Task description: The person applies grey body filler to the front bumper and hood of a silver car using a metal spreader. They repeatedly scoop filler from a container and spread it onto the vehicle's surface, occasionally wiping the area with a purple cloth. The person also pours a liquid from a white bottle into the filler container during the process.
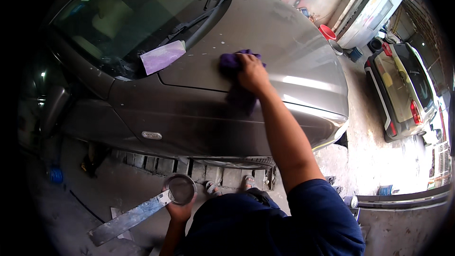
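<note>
My right hand (pixel 252 72) presses a purple cloth (pixel 231 64) onto the grey-brown hood (pixel 265 33) of a car, its fingers bunched around the fabric. Part of the cloth hangs down past the hood's edge line. Low at my left side, my left hand (pixel 181 210) grips a round open container (pixel 183 190) from below. A long flat scraper or strip (pixel 130 217), smeared blue and grey, crosses that container's rim; whether my fingers also hold it cannot be made out. A sheet of purple sandpaper-like material (pixel 163 57) lies at the base of the windshield.
The car's side mirror (pixel 54 109) juts out at the left. Below the fender show a tire (pixel 237 162) and my sandaled feet (pixel 250 181). A second car (pixel 400 90) stands at the right, near a red bucket (pixel 326 32) by the wall. A blue spool-like object (pixel 56 175) sits on the floor.
</note>
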Demonstrator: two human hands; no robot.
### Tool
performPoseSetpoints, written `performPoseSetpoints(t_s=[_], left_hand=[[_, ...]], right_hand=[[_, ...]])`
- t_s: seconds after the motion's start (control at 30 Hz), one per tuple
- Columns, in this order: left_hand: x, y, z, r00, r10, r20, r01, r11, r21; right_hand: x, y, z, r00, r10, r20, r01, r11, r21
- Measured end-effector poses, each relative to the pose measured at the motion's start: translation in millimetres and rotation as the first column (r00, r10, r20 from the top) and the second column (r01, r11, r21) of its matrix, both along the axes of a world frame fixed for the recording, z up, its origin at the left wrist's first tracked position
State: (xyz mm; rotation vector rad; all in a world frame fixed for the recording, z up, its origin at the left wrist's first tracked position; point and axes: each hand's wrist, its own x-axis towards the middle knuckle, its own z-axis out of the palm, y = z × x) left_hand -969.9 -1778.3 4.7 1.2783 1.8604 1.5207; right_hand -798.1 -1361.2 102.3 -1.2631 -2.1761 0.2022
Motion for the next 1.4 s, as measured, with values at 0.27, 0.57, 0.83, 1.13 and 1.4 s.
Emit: performPoseSetpoints(t_s=[0.27, 0.57, 0.83, 1.13, 1.4], left_hand=[[0, 16, -10, 0.997, -0.012, 0.071, 0.009, 0.999, 0.034], [16, 35, 24, 0.998, 0.009, 0.055, -0.007, 0.999, -0.033], [25, 60, 54, 0.987, -0.155, -0.038, 0.154, 0.987, -0.039], [51, 99, 63, 0.917, -0.396, -0.038, 0.395, 0.918, -0.044], [87, 135, 38, 0.812, -0.573, -0.109, 0.583, 0.803, 0.121]], right_hand=[[243, 54, -39, 0.873, -0.467, 0.142, 0.479, 0.875, -0.069], [121, 72, 58, 1.000, -0.006, 0.012, 0.003, 0.956, 0.292], [26, -74, 63, 0.878, 0.410, -0.248, -0.358, 0.905, 0.227], [68, -228, -63, 0.702, 0.371, -0.608, -0.660, 0.659, -0.360], [68, -257, -86, 0.681, 0.227, -0.696, -0.512, 0.828, -0.230]])
